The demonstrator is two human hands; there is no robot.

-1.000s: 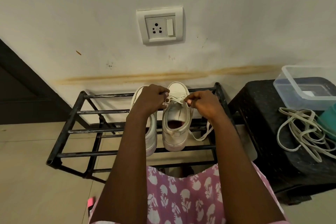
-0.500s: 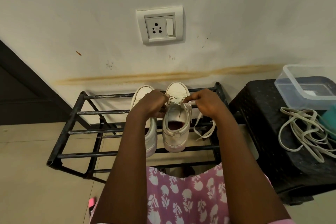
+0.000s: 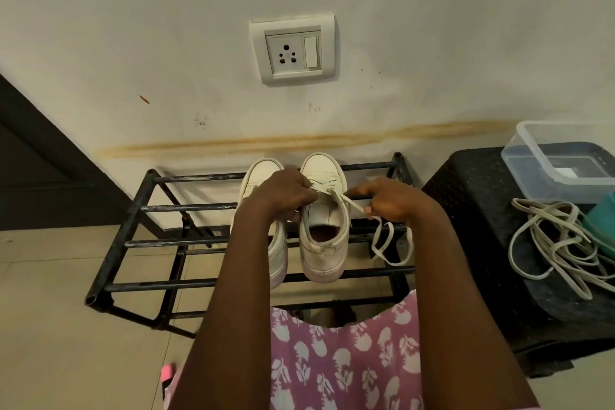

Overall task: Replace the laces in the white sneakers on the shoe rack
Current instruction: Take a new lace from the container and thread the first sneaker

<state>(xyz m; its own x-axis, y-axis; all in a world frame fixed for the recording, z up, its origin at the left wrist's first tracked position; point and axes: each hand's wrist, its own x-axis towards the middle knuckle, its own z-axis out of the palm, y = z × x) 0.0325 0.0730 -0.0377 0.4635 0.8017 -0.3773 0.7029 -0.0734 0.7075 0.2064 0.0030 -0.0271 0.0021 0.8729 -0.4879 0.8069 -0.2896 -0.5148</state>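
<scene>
Head view: left hand (image 3: 283, 196), pinching the lace (image 3: 346, 202), hides left sneaker (image 3: 262, 173).

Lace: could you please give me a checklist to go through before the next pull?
1. Right hand pinches lace: ok.
2. Left hand grips lace at the eyelets: ok.
3. Sneaker sits on rack: ok.
4. Tail clear of rack bars: not ok, it hangs across them.
5. Lace ends even: cannot tell.
6. Spare laces on stool: ok.
</scene>
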